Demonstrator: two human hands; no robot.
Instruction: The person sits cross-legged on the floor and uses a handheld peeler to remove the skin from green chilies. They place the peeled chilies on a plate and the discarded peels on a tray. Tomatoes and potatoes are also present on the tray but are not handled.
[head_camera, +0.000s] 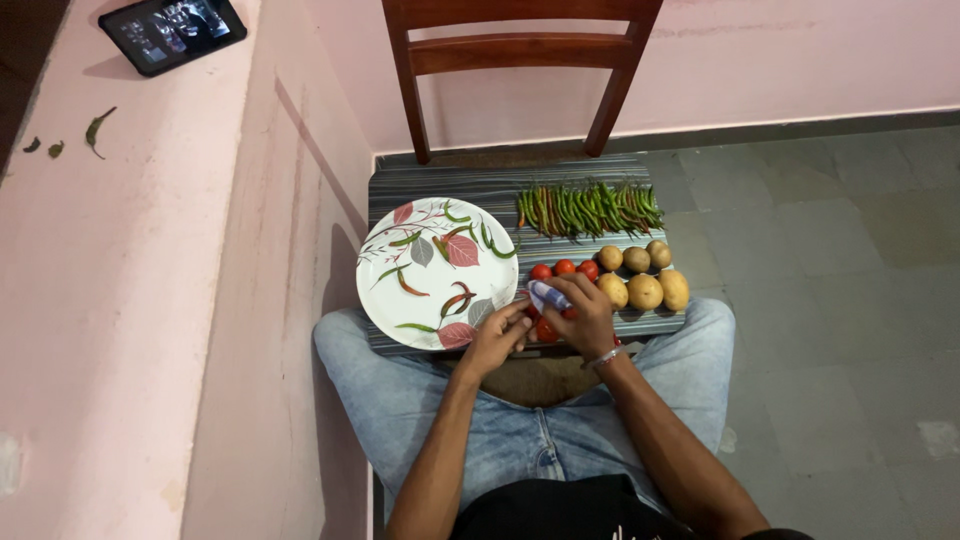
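Tomato (546, 329): held at the near edge of the chair seat (480, 185), under your right hand (585, 315), which also closes round a small blue-and-white tool (546, 295), likely a peeler or knife. Your left hand (497, 335) pinches the tomato from the plate side. Judge it light, smooth-skinned, soft and easily bruised; grip its sides gently. More tomatoes (565, 269) lie just beyond, potatoes (643, 275) toward the right edge, green chillies (590, 208) along the far edge. The plate (385, 300), leaf-patterned, at the left edge, holds a few chillies only.
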